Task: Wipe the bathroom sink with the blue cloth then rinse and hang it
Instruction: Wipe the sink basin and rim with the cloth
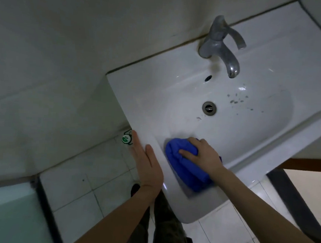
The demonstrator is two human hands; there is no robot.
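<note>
The cloth (pixel 183 164) is lying in the sink (pixel 250 127) under the right hand (pixel 203 154); drain (pixel 209 108) and tap (pixel 220 47) are sitting beyond it.

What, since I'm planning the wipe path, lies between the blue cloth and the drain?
Head view: bare sink basin from blue cloth to drain, except one small grey speck near the drain.

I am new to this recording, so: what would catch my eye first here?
The bright blue cloth, bunched under the right hand at the near side of the white sink, stands out most. The left hand rests flat on the sink's left rim, and a dull metal faucet stands at the back, above the drain.
</note>
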